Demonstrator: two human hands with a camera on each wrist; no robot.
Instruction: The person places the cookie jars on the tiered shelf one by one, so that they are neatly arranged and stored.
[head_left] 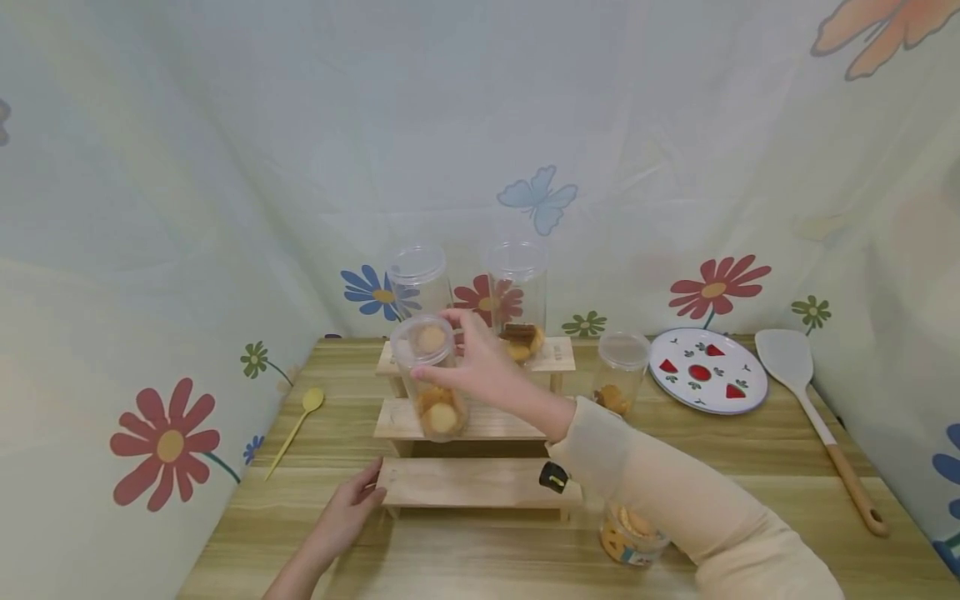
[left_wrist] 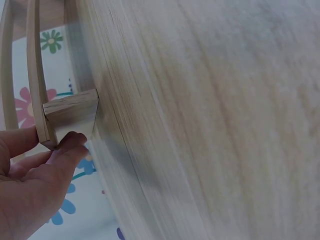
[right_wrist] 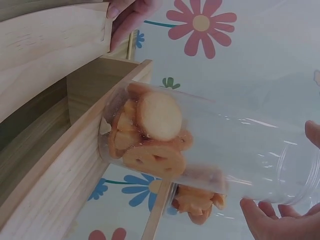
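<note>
My right hand (head_left: 480, 358) grips a clear lidded jar (head_left: 427, 375) near its top, thumb and fingers around it. Cookies (right_wrist: 160, 117) lie in the bottom of this jar, whose base is at the left part of the middle step of a wooden tiered rack (head_left: 480, 482); whether it bears fully on the step I cannot tell. At the lowest step's left end, my left hand (head_left: 348, 508) pinches the board's corner (left_wrist: 47, 135), thumb on one face and fingers on the other. On the top step stand two tall jars, the left one (head_left: 417, 275) and the right one (head_left: 519, 292) with cookies.
Right of the rack stand a cookie jar (head_left: 622, 375) and, partly behind my sleeve, another one (head_left: 630, 537). A strawberry-patterned plate (head_left: 708, 392) and a spatula (head_left: 817, 417) lie farther right. A yellow spoon (head_left: 300, 421) lies at left. Floral curtains (head_left: 480, 125) surround the table (head_left: 465, 558).
</note>
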